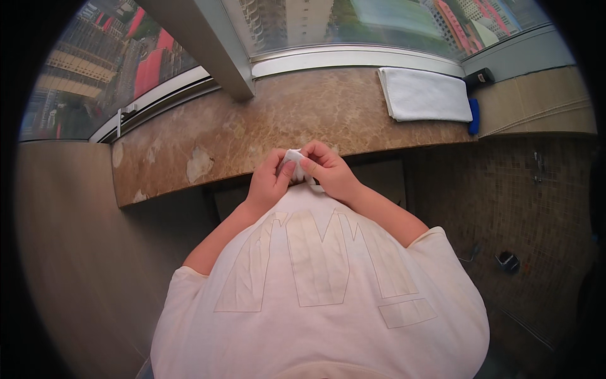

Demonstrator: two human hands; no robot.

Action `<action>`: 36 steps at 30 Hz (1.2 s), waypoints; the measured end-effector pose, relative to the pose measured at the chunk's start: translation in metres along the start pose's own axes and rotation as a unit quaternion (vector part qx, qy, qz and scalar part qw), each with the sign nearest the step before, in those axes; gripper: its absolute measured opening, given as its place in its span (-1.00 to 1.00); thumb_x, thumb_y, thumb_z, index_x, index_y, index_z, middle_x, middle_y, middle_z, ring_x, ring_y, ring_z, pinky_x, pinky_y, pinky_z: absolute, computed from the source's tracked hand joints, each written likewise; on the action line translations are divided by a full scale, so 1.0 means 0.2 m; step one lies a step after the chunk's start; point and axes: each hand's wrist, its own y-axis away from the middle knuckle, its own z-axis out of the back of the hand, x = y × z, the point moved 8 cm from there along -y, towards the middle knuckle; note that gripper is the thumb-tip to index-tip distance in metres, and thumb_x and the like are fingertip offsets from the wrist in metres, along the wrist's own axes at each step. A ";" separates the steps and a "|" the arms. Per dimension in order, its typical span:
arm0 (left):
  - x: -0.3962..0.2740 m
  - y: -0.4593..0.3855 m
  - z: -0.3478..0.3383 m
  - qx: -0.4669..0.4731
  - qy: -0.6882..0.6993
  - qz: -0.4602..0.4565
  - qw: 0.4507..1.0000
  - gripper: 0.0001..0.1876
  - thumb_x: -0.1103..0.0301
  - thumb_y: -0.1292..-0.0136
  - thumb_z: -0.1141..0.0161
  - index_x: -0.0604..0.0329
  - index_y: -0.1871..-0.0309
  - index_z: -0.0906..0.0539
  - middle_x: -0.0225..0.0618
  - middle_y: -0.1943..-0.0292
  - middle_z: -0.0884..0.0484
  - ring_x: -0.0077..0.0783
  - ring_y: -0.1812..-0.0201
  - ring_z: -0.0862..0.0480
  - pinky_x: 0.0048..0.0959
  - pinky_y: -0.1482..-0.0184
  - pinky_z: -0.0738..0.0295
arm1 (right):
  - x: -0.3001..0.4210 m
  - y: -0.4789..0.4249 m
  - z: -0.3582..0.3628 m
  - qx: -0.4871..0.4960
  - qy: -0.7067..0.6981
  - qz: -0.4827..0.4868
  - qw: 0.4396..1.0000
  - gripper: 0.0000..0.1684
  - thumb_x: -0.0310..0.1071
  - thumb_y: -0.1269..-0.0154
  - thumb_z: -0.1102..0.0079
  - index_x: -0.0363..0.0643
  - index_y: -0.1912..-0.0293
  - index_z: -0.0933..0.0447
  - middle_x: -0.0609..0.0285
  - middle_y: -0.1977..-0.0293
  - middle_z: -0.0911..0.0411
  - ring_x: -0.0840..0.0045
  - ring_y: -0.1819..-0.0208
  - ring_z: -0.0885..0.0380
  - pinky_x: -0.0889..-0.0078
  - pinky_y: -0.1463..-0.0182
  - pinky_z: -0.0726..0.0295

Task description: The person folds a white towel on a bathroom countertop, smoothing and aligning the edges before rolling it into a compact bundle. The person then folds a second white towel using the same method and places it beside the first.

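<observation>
Both of my hands meet at the near edge of a brown marble windowsill [303, 109], pinching a small bunched piece of white cloth [298, 166]. My left hand [272, 177] grips its left side, with the thumb on top. My right hand [329, 168] holds the upper right part between thumb and fingers. The cloth's lower end hangs close to the hem of the white T-shirt I wear; whether it is part of the shirt, I cannot tell. A folded white towel [428, 94] lies on the sill at the right.
Behind the towel lies a black cylindrical object [479, 79], and a blue object [474, 116] touches its right end. Window frames [355, 57] border the sill, with a metal post [213, 47] at the left. A thin cord [535, 116] runs at the right.
</observation>
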 end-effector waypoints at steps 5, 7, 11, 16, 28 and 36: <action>0.05 0.03 -0.02 -0.007 0.101 0.071 0.992 -0.86 0.41 -0.51 -0.06 0.24 -0.01 -0.49 -0.44 0.24 -0.59 -0.67 0.24 -0.53 -0.63 0.16 -0.42 | -0.05 -0.04 0.07 -0.018 0.132 -0.025 0.991 -0.86 -0.33 -0.43 -0.21 -0.15 0.15 -0.47 0.47 0.35 -0.43 0.81 0.33 -0.34 0.67 0.25 -0.39; 0.08 0.05 -0.03 -0.005 0.122 0.102 0.987 -0.87 0.43 -0.51 -0.06 0.24 -0.01 -0.48 -0.43 0.23 -0.59 -0.68 0.23 -0.53 -0.64 0.15 -0.42 | -0.06 -0.05 0.09 -0.019 0.161 -0.043 0.986 -0.84 -0.32 -0.40 -0.25 -0.16 0.17 -0.49 0.46 0.36 -0.44 0.80 0.34 -0.35 0.66 0.26 -0.39; 0.06 0.08 -0.02 0.002 0.108 0.108 0.988 -0.88 0.45 -0.49 -0.07 0.25 -0.01 -0.48 -0.39 0.21 -0.60 -0.68 0.20 -0.55 -0.64 0.14 -0.43 | -0.08 -0.05 0.10 0.025 0.213 -0.024 0.976 -0.81 -0.31 -0.35 -0.32 -0.16 0.17 -0.51 0.38 0.27 -0.49 0.77 0.28 -0.39 0.62 0.18 -0.44; -0.07 0.12 0.02 0.011 0.025 0.045 0.999 -0.87 0.47 -0.45 -0.11 0.26 0.01 -0.49 -0.35 0.25 -0.60 -0.63 0.21 -0.55 -0.59 0.14 -0.46 | 0.00 -0.02 0.00 0.173 0.271 0.008 0.947 -0.74 -0.22 -0.33 -0.35 -0.16 0.11 -0.58 0.26 0.14 -0.53 0.59 0.13 -0.46 0.45 0.02 -0.47; -0.33 0.23 0.14 0.037 0.224 0.063 0.972 -0.84 0.44 -0.47 -0.10 0.22 -0.04 -0.48 -0.43 0.15 -0.56 -0.63 0.15 -0.51 -0.60 0.06 -0.41 | -0.13 0.05 -0.05 0.292 0.430 -0.041 0.854 -0.63 -0.07 -0.33 -0.31 -0.22 0.17 -0.69 0.12 0.08 -0.57 0.26 0.05 -0.55 0.27 -0.04 -0.50; -0.46 0.24 0.30 0.073 0.358 -0.010 0.931 -0.80 0.31 -0.43 -0.16 0.23 0.05 -0.45 -0.23 0.21 -0.55 -0.47 0.21 -0.46 -0.51 0.14 -0.32 | -0.46 0.10 0.26 0.154 0.518 -0.120 0.833 -0.66 -0.08 -0.18 -0.43 -0.11 0.16 -0.74 0.16 0.15 -0.61 0.25 0.11 -0.58 0.31 -0.03 -0.53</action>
